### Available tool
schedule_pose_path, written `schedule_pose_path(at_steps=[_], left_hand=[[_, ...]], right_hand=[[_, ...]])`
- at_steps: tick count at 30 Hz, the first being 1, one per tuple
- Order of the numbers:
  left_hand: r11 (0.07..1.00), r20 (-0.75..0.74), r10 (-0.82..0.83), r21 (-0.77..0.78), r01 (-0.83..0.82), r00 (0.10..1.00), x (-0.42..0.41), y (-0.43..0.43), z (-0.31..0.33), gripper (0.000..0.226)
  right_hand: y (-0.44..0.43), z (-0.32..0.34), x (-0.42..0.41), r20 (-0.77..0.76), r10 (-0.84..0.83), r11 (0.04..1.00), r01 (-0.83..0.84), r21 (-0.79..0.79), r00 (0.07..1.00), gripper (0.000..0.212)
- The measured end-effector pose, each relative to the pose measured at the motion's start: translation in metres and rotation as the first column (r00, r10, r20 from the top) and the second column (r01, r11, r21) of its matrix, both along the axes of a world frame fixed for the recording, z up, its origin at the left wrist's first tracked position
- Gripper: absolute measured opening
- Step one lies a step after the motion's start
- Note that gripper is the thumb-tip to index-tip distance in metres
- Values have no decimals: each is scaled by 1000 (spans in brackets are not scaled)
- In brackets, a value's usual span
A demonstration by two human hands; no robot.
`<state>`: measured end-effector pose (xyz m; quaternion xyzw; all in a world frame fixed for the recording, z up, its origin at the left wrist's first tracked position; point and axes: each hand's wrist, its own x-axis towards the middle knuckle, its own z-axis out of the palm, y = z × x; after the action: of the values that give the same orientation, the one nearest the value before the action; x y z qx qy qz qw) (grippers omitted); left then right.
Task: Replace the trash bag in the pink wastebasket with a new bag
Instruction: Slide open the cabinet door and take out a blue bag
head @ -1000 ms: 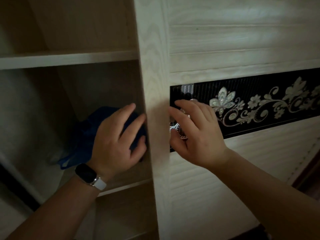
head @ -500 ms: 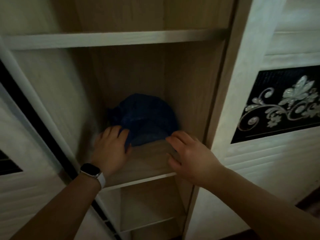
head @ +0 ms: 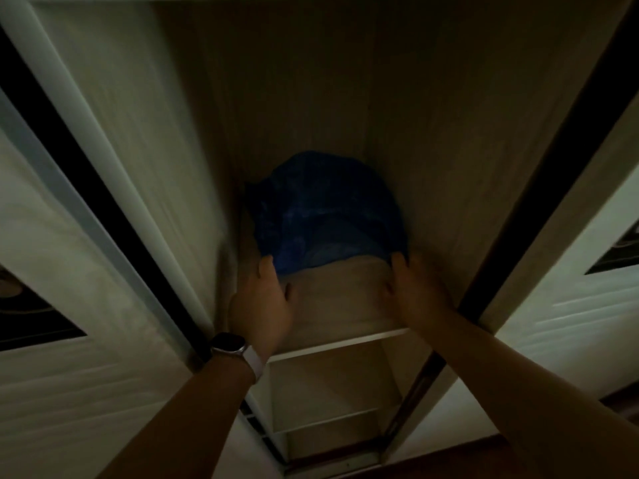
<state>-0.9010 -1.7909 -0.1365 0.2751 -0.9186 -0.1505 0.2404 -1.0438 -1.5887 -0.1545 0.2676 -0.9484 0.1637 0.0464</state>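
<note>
Left hand (head: 262, 300) and right hand (head: 413, 295) lie on the shelf (head: 340, 305), reaching the near edge of the blue bag (head: 328, 216); pinching or only touching, I cannot tell in this dark; take both corners, then draw it forward evenly.

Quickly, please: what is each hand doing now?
Left hand: open, touching the bag.
Right hand: at the bag's edge; grip cannot be told.

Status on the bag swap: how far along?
Done: the wardrobe is open, with a blue plastic bundle exposed on the shelf. In hand: the left hand and right hand both reach the bundle's front edge, but no firm grip is visible. Left: pull a bag out and do the whole swap. The pink wastebasket isn't in view.
</note>
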Motion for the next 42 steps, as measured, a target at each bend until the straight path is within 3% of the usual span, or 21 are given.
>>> schedule_pose_path(at_steps=[5,10,14,19,22,25,31,39,42], left_hand=[[1000,18,-22,-13,22,1000,4,-3,-17,22],[973,-190,-229,-20,229,955,21,-5,-26,24],[927,-323,-373,-86,366,869,23,-8,-21,18],[855,-424,-513,-174,489,746,21,-3,-10,17],[781,-511,-580,-129,611,634,17,9,0,13],[672,-535,-633,-21,740,560,12,24,9,15],[497,-553,-543,395,772,632,31,63,27,23],[450,-589,-498,453,770,637,76,123,50,31],[474,-602,-484,430,769,635,104,154,52,31]], right_hand=[[-14,-12,-14,98,-150,980,161,-116,984,47],[-19,-25,-20,137,-142,979,159,-124,980,9],[-15,-19,-3,141,-87,981,109,-160,986,26],[-11,8,34,103,-47,956,75,-284,994,16],[-3,18,52,-93,1,906,-40,-421,996,7],[10,28,72,-93,32,862,-74,-501,995,12],[32,45,111,9,68,758,-46,-650,998,16],[86,70,187,62,25,653,31,-757,998,11],[117,76,224,131,-9,565,113,-817,991,10]])
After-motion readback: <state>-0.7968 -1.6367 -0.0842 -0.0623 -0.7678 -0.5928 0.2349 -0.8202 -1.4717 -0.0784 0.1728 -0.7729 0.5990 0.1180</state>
